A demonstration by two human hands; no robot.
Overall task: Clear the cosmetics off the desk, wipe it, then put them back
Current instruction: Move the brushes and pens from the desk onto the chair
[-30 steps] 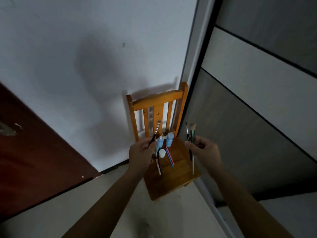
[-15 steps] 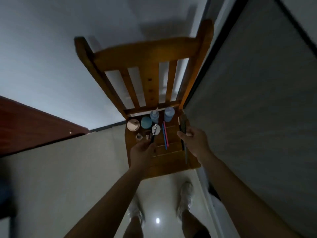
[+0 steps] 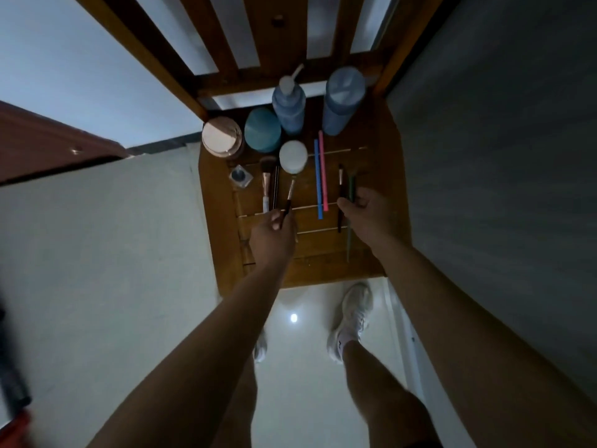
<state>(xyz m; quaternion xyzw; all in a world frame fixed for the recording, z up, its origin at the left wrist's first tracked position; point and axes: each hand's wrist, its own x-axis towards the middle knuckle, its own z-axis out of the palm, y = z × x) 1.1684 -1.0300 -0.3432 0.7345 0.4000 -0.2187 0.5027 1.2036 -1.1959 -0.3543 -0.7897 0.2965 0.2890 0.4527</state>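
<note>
Head view: the left hand (image 3: 274, 236) pinches a thin brush (image 3: 289, 197) beside the white jar (image 3: 293, 156) on the chair seat (image 3: 371, 156), the right hand (image 3: 371, 215) clasps two brushes (image 3: 340, 189), which may roll off if dropped carelessly.

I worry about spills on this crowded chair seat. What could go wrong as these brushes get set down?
1. The left hand holds a brush whose tip is right at the white jar; a push forward might knock the jar over.
2. The right hand has two thin brushes in one grip; one may slip out, roll across the slatted seat and drop to the floor.
</note>
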